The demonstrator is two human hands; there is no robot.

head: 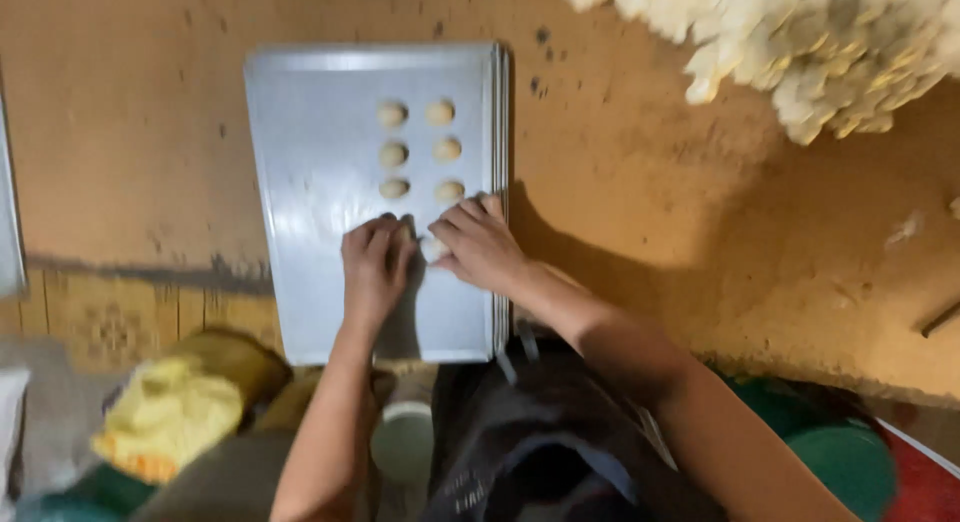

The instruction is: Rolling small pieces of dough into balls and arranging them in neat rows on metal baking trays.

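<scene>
Six small round dough pieces lie on the top tray of a stack of grey metal baking trays, set in two columns of three towards the tray's far right part; a seventh dough piece shows pale between the two hands, just below the right column. The stack rests on a worn brown table, with the edges of the lower trays showing as thin lines along its right side. The left half of the top tray is bare, and so is the strip nearest the person below the hands; the right column of pieces sits close to the tray's right edge. At the far right corner of the table lies a heap of pale cut dough, well apart from the trays. The left hand lies palm down on the tray, its fingers together and curled at the tips, and whether they cover a piece cannot be told. The right hand reaches in from the right across the tray's edge, fingers bent and close together, touching the seventh piece at its side. A yellow cloth lies low at the left, off the table.
</scene>
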